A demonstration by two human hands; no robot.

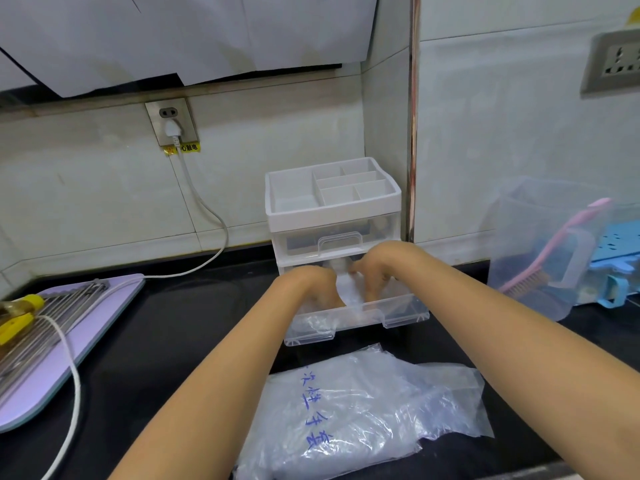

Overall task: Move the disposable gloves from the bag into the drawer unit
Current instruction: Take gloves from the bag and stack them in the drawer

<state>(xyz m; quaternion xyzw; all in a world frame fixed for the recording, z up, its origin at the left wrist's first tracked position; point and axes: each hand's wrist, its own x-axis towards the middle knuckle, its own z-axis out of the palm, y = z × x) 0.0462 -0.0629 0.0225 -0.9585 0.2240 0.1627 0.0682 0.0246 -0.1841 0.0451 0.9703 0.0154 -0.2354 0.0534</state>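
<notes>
Gloves (349, 294) lie in the open lower drawer (391, 315) of the unit (332, 209). Our right hand (375, 271) curls its fingers on them; the left hand (315, 285) grip we cannot tell. Step: stowing. Next, we judge: release, then reach the near bag (363, 417).

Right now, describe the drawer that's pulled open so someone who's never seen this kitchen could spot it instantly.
On the black countertop, against the white wall, stands a white-and-clear plastic drawer unit. Its lower clear drawer is the one: unlike the shut drawer above, it is pulled out toward the crinkled plastic bag.
</notes>
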